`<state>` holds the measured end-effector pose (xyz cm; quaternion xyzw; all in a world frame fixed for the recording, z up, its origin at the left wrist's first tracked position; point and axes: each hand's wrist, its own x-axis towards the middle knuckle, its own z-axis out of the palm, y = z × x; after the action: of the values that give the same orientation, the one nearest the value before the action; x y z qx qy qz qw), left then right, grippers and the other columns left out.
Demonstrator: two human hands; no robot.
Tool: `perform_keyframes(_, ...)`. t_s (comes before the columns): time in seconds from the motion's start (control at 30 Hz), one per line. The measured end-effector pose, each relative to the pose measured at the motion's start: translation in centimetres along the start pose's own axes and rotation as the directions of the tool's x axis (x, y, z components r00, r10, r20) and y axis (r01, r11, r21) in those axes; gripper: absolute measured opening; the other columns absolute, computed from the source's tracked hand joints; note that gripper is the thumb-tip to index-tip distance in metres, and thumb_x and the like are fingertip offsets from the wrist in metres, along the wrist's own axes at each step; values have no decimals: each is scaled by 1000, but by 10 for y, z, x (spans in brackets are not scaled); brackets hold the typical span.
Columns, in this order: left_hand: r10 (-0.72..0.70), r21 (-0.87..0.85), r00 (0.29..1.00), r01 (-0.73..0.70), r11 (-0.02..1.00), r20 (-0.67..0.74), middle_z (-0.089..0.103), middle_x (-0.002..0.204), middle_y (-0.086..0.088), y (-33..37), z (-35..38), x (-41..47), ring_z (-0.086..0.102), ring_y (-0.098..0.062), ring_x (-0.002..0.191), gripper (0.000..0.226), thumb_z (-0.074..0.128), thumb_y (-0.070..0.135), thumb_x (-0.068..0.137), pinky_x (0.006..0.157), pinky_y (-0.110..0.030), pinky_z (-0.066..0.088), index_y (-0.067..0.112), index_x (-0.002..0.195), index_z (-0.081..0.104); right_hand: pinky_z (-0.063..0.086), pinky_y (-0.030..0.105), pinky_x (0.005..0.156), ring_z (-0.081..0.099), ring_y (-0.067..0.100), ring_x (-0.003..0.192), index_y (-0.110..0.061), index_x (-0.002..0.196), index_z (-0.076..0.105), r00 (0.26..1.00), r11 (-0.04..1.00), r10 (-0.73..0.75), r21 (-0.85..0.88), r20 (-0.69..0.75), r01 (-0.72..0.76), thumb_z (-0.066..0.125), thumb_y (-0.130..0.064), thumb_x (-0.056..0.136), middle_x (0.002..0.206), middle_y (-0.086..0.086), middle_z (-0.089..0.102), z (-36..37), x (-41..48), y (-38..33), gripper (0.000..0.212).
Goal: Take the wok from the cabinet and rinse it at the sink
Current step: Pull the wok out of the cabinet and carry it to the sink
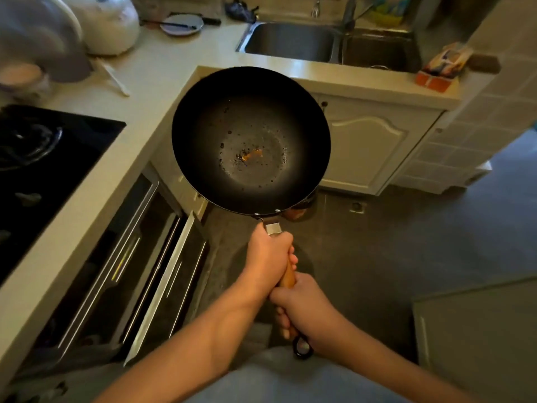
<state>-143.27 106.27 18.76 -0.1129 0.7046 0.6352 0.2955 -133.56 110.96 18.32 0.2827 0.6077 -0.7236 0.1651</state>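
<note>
A black wok (251, 112) with a wooden handle hangs level in mid-air over the floor, in front of the counter corner. Small orange and dark bits of residue lie at its bottom. My left hand (268, 254) grips the handle just behind the metal collar. My right hand (305, 312) grips the handle's rear end, near its black hanging loop. The steel double sink (290, 42) lies beyond the wok at the top, with its tap (347, 16) between the basins. An open cabinet (139, 257) with pulled-out racks stands low on the left.
A black gas hob (43, 158) fills the left counter. A rice cooker (107, 24), a plate with a knife (181, 24) and a white spatula (114, 78) lie on the counter. A packet on an orange box (441, 68) sits right of the sink.
</note>
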Motion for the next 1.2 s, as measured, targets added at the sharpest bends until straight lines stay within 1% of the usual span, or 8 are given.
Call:
perform_keyframes(0.1, 25, 19, 1000, -25, 1000, 10, 62, 55, 2, 21, 40, 30, 59, -10, 44, 13, 57, 10, 86, 44, -25, 50, 19, 95, 57, 37, 22, 37, 42, 14, 30, -14, 53, 50, 999, 999, 11, -31, -38, -12, 51, -5, 64, 38, 1, 46, -41, 24, -29, 14)
perform_keyframes(0.2, 46, 16, 999, -46, 999, 25, 62, 51, 6, 44, 70, 54, 60, -11, 45, 12, 58, 12, 86, 45, -25, 51, 18, 96, 57, 38, 23, 38, 42, 15, 30, -11, 52, 47, 998, 998, 5, -63, -61, -9, 49, 2, 67, 38, 2, 45, -75, 45, -57, 20)
perform_keyframes(0.33, 51, 11, 998, -52, 999, 19, 61, 51, 5, 74, 98, 91, 60, -11, 44, 11, 58, 10, 87, 44, -25, 51, 14, 97, 57, 37, 23, 38, 42, 14, 33, -12, 55, 49, 999, 999, 2, -41, -34, -3, 50, 3, 71, 41, 2, 45, -108, 76, -90, 23)
perform_keyframes(0.57, 61, 14, 996, -62, 998, 61, 61, 59, 0, 123, 108, 166, 59, -11, 46, 13, 57, 8, 90, 46, -26, 52, 11, 102, 56, 37, 22, 36, 41, 14, 32, -9, 56, 48, 1000, 1000, -9, -16, -12, 8, 50, 5, 73, 40, 2, 44, -125, 144, -145, 22)
perform_keyframes(0.77, 24, -23, 993, -22, 1000, 114, 59, 64, -4, 179, 102, 258, 56, -10, 44, 13, 56, 7, 93, 44, -24, 51, 13, 104, 56, 38, 24, 41, 42, 14, 34, -10, 60, 51, 997, 998, 30, -58, -75, -35, 52, 3, 74, 44, 2, 44, -125, 230, -207, 19)
perform_keyframes(0.93, -11, -24, 991, 14, 1000, 135, 59, 63, -3, 224, 99, 327, 57, -10, 44, 15, 57, 6, 92, 46, -25, 51, 11, 106, 54, 42, 22, 41, 47, 12, 38, -10, 70, 58, 999, 999, 28, 33, 16, -28, 60, -1, 82, 49, 0, 50, -130, 287, -256, 15)
perform_keyframes(1.07, -56, -3, 992, 57, 998, 109, 61, 65, -1, 256, 104, 374, 59, -6, 42, 19, 59, 7, 89, 45, -21, 51, 20, 102, 52, 46, 24, 41, 50, 12, 38, -11, 76, 60, 999, 999, 33, 37, 40, -34, 65, -8, 82, 48, -4, 54, -142, 327, -292, 9)
perform_keyframes(1.2, -8, 3, 991, 7, 1000, 133, 61, 70, -2, 280, 115, 412, 61, -5, 45, 21, 60, 10, 87, 48, -21, 52, 19, 104, 51, 48, 27, 42, 51, 15, 39, -8, 84, 61, 996, 996, 71, 42, 48, -73, 66, -11, 80, 50, -2, 56, -161, 365, -323, 7)
